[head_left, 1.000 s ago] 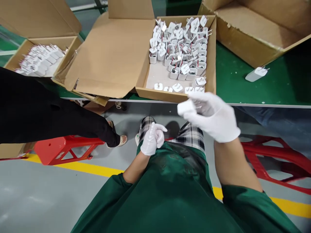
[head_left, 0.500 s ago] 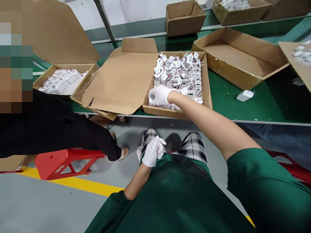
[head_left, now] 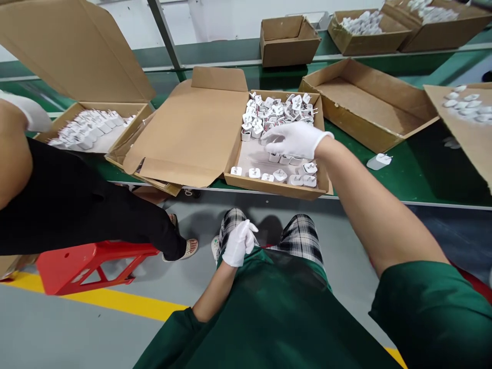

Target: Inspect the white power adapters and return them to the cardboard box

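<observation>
My right hand [head_left: 294, 139], in a white glove, hovers over an open cardboard box [head_left: 277, 192]. Its thumb and fingers are apart, with nothing seen between them. Below and beyond it are white plug adapters [head_left: 277, 110], heaped toward the back of the box. Along the box's front edge stand several separate adapters [head_left: 280, 175], prongs up. Down by my lap is my left hand [head_left: 239, 245], also gloved, its fingers loosely curled together and no object showing in them.
A single adapter [head_left: 379, 161] lies on the green bench [head_left: 415, 179], near an empty cardboard tray [head_left: 369, 115]. At left, a co-worker's gloved hand [head_left: 33, 111] is near another box of adapters [head_left: 90, 128]. A red stool [head_left: 96, 261] stands below. More boxes [head_left: 290, 48] line the back shelf.
My right hand has lifted from the box's front left and moved right and back, its fingers opening. The front adapters are now uncovered. The left hand stays at my lap.
</observation>
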Action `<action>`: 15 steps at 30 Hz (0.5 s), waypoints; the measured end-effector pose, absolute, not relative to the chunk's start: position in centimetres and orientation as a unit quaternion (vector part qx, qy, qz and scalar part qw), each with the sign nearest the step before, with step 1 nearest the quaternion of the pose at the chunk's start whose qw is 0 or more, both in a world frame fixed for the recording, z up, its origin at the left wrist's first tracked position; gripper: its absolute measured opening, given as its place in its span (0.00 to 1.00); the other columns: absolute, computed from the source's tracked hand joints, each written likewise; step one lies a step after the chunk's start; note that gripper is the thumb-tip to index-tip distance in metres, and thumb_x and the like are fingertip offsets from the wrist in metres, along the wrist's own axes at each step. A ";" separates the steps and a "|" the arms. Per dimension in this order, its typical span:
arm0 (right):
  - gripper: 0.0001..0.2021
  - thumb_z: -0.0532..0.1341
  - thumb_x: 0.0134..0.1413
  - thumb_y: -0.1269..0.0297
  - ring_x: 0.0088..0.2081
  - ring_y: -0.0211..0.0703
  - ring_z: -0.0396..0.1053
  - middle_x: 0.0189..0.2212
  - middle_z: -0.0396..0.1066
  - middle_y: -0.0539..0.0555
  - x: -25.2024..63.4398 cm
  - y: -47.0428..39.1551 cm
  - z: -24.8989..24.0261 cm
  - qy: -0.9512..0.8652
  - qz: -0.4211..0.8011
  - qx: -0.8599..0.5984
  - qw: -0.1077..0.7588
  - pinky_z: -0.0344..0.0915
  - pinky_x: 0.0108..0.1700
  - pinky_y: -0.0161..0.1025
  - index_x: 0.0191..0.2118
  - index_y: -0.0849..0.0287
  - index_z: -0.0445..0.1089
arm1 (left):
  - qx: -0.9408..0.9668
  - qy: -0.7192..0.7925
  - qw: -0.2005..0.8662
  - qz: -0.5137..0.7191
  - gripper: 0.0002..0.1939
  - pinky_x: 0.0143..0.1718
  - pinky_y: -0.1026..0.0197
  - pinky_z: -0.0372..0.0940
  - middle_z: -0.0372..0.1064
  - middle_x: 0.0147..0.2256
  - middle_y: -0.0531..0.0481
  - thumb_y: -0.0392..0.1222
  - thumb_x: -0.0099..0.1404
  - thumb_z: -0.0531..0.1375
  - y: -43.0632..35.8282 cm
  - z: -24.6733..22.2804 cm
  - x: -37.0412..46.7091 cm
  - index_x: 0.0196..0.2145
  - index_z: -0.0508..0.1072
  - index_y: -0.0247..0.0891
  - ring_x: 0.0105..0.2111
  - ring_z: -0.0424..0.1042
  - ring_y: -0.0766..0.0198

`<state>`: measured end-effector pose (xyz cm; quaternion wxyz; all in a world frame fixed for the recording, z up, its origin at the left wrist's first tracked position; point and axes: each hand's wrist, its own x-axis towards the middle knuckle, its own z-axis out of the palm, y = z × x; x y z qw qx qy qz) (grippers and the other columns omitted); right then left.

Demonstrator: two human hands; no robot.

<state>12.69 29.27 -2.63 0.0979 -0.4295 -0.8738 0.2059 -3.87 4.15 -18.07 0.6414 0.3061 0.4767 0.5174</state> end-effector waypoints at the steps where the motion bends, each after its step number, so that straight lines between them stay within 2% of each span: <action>1: 0.24 0.62 0.54 0.50 0.45 0.52 0.74 0.46 0.77 0.55 12.0 28.9 -2.8 -0.879 0.208 -0.422 0.080 0.69 0.49 0.49 0.54 0.54 0.73 | 0.309 0.475 0.644 0.514 0.24 0.15 0.68 0.44 0.51 0.13 0.62 0.62 0.65 0.57 4.4 -18.0 -3.7 0.30 0.69 0.35 0.11 0.49 0.75; 4: 0.25 0.64 0.49 0.53 0.41 0.51 0.74 0.46 0.77 0.58 8.2 27.8 -3.3 -0.915 0.174 -0.364 -0.022 0.67 0.40 0.45 0.53 0.56 0.74 | 0.320 0.479 0.648 0.499 0.25 0.16 0.66 0.44 0.51 0.13 0.61 0.63 0.64 0.57 4.9 -17.7 -3.1 0.29 0.69 0.36 0.11 0.49 0.75; 8: 0.18 0.62 0.46 0.64 0.35 0.52 0.74 0.39 0.78 0.63 3.1 27.1 -3.6 -0.932 0.102 -0.312 -0.151 0.62 0.33 0.43 0.45 0.62 0.78 | 0.324 0.499 0.634 0.493 0.22 0.18 0.66 0.44 0.51 0.13 0.59 0.59 0.66 0.56 4.8 -17.0 -2.9 0.29 0.70 0.36 0.11 0.50 0.75; 12: 0.18 0.61 0.46 0.62 0.33 0.54 0.74 0.37 0.78 0.65 1.5 27.7 -4.1 -0.930 0.095 -0.323 -0.148 0.62 0.31 0.44 0.42 0.65 0.78 | 0.309 0.522 0.614 0.506 0.22 0.18 0.65 0.43 0.50 0.13 0.60 0.61 0.64 0.57 4.2 -16.8 -3.6 0.29 0.69 0.36 0.12 0.48 0.75; 15: 0.14 0.63 0.44 0.62 0.31 0.49 0.73 0.31 0.78 0.60 3.0 28.4 -4.2 -0.926 0.146 -0.330 -0.111 0.64 0.32 0.43 0.37 0.61 0.78 | 0.302 0.529 0.609 0.508 0.20 0.20 0.67 0.44 0.50 0.13 0.59 0.58 0.64 0.57 3.8 -16.9 -4.4 0.28 0.70 0.37 0.12 0.49 0.75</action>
